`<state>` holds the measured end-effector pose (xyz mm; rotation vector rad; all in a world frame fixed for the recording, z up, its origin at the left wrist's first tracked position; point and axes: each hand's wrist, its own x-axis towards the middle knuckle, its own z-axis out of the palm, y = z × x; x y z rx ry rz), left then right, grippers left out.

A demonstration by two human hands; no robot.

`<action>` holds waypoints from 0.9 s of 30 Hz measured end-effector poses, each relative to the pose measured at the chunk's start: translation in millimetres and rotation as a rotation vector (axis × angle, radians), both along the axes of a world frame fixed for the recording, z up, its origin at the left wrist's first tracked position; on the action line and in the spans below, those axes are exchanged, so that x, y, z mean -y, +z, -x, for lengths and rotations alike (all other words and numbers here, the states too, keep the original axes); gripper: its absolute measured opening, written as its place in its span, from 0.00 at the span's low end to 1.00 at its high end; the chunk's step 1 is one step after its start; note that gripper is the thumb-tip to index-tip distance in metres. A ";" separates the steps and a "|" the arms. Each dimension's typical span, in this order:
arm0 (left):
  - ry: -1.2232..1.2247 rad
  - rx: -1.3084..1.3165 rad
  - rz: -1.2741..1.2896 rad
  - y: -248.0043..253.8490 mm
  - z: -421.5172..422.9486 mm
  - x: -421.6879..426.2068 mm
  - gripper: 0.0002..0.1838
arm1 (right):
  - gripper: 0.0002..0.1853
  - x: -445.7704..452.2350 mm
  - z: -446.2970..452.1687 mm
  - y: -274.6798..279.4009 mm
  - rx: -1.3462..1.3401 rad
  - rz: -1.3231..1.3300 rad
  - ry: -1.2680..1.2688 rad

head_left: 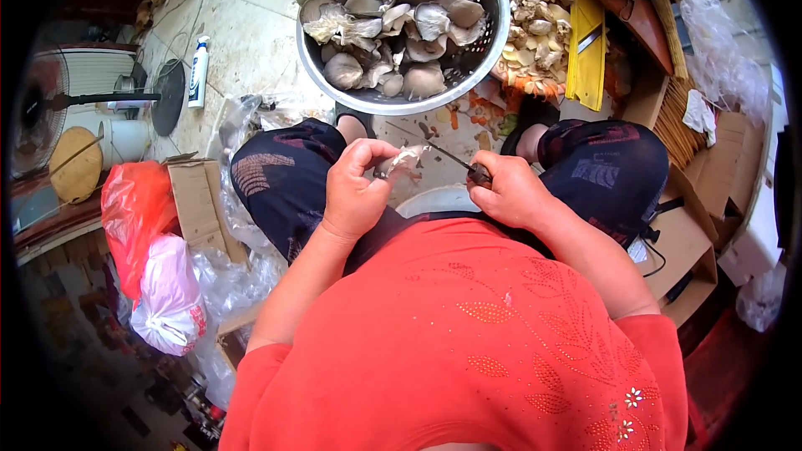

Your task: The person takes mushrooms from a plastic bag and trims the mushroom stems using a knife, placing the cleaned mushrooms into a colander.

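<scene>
Between the fingers of my left hand [361, 186] is a small pale mushroom piece [403, 162], held above my lap. My right hand [508, 190] grips the dark handle of a small knife [449, 154], whose blade points up and left, its tip close to the mushroom piece. Beyond my knees a metal colander [401, 106] holds a heap of grey-brown oyster mushrooms [424, 21]. Under my hands, partly hidden by my shirt, shows the rim of a pale bowl [436, 199].
Mushroom trimmings [535, 29] and orange peelings lie right of the colander, beside a yellow strip [587, 46]. At left are a fan [50, 104], a white bottle [199, 72], a red bag [134, 209] and clear plastic. Cardboard boxes [681, 242] stand at right.
</scene>
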<state>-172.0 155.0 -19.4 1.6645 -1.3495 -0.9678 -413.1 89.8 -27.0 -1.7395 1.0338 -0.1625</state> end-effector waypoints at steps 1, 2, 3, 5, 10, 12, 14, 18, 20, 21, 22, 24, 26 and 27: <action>-0.004 0.070 -0.002 6.2 1.1 1.8 0.09 | 0.11 0.5 0.1 -2.2 0.014 -0.010 -0.030; -0.007 0.139 -0.007 9.4 1.8 2.0 0.09 | 0.11 0.2 0.2 -3.4 0.027 -0.023 -0.059; 0.069 -0.010 -0.018 6.5 1.8 2.8 0.08 | 0.11 1.0 0.5 -2.1 0.025 -0.024 -0.059; 0.160 -0.214 -0.038 7.5 -1.6 7.2 0.10 | 0.10 5.3 -0.3 0.4 0.090 0.002 -0.171; 0.201 -0.203 0.062 34.6 -23.1 43.2 0.18 | 0.08 11.5 -1.3 0.9 0.198 0.014 -0.328; 0.247 -0.221 0.132 45.0 -36.7 67.7 0.25 | 0.07 12.6 -1.7 2.6 0.235 -0.037 -0.400; 0.319 0.004 0.179 45.4 -55.5 90.7 0.31 | 0.08 16.1 -1.0 7.8 0.219 0.011 -0.401; 0.397 0.106 0.086 25.0 -73.9 100.5 0.34 | 0.07 18.0 0.1 5.5 0.250 -0.056 -0.495; 0.334 0.117 0.015 15.6 -69.1 92.0 0.29 | 0.07 18.3 -2.0 9.6 0.274 -0.042 -0.500; 0.301 0.158 -0.050 17.3 -62.9 90.2 0.24 | 0.07 19.2 -1.6 7.7 0.271 -0.053 -0.507; 0.240 0.110 -0.032 -1.8 -67.8 90.8 0.19 | 0.07 19.8 -1.5 6.3 0.267 -0.064 -0.512; 0.123 0.150 -0.097 -7.4 -55.5 94.7 0.13 | 0.07 21.2 -3.8 7.3 0.311 -0.063 -0.521; 0.024 0.247 -0.028 -19.6 -47.6 101.8 0.09 | 0.06 23.0 -7.0 11.6 0.336 -0.053 -0.527; 0.022 0.312 -0.025 -20.7 -41.0 104.5 0.09 | 0.06 23.6 -8.1 12.1 0.350 -0.070 -0.533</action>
